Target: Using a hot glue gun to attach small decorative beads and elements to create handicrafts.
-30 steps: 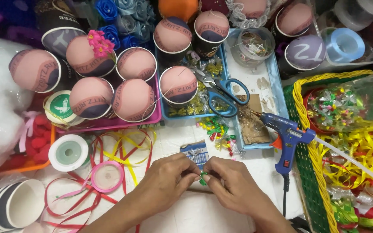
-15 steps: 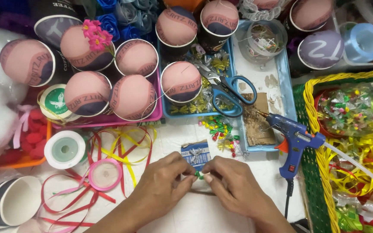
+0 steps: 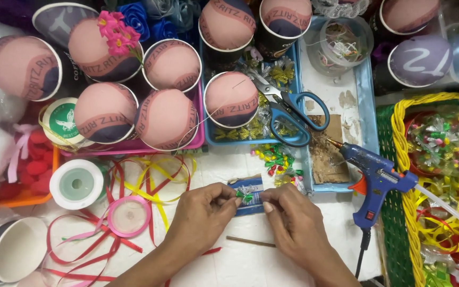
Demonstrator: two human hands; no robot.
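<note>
Both hands (image 3: 251, 212) pinch small green bow (image 3: 247, 196); glue gun (image 3: 375, 180) right.

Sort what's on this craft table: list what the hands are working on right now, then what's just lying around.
In hand:
- left hand and right hand, pinching a small green bow
- blue card under the bow

Lying about:
- blue glue gun
- scissors
- pink ribbon spool
- white tape roll
- thin wooden stick
</note>
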